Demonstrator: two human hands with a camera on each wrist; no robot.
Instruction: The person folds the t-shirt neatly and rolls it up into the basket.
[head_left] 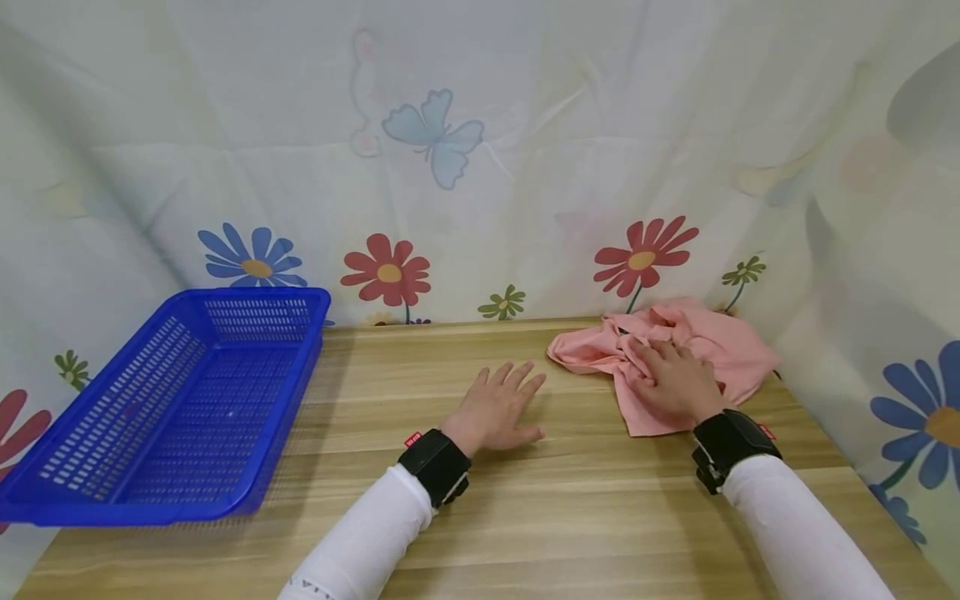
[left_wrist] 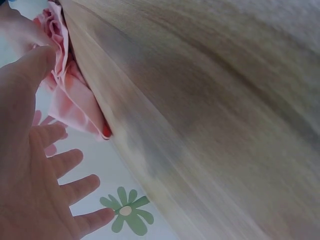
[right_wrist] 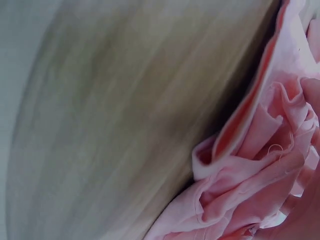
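A crumpled pink cloth [head_left: 738, 350] lies at the far right of the wooden table, against the curtain. My right hand [head_left: 678, 383] rests on top of it with fingers spread over the bunched folds. In the right wrist view, loose folds of the pink cloth [right_wrist: 250, 185] and a hem edge show close up; the fingers are mostly cut off at the right edge. My left hand [head_left: 495, 412] hovers over the table to the left of the cloth, palm down, fingers spread and holding nothing. Its straight fingers also show in the left wrist view.
A blue plastic basket [head_left: 258, 467] with slotted walls stands on the left of the wooden table [head_left: 570, 517]; no contents show in it. A white curtain [head_left: 517, 217] printed with flowers and a butterfly surrounds the table at the back and sides.
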